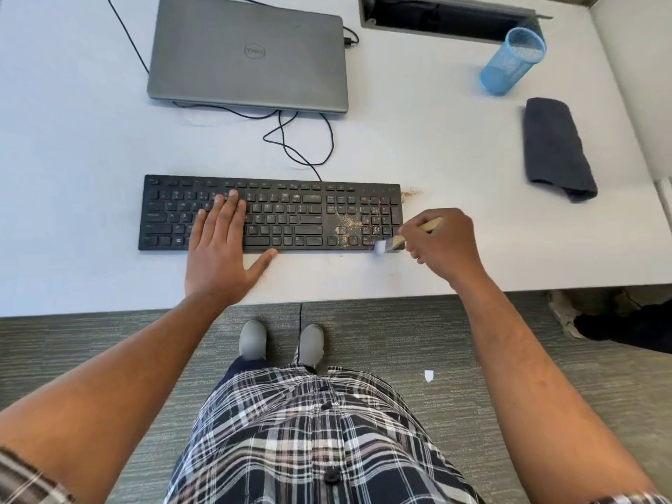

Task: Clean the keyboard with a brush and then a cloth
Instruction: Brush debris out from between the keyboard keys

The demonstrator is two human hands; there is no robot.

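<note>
Looking down from the head camera, I see the black keyboard [270,213] lying across the middle of the table [91,147], parallel to its near edge. My left hand [221,245] rests flat on the left half of the keys, fingers straight and together, thumb stretched out along the keyboard's near edge. My right hand [444,241] sits just off the keyboard's right end, its fingers curled round the wooden handle of the brush [402,239]; the pale bristles touch the near right corner of the keyboard. Tan crumbs [350,227] lie scattered over the keypad area, with a few more on the table just past the keyboard's far right corner. The folded dark cloth [556,149] lies near the table's right edge, well apart from both hands. Beyond it, toward the far right corner, stands a blue mesh cup [512,61]; I cannot tell whether it holds anything. A closed grey laptop [249,52] sits at the far edge.
</note>
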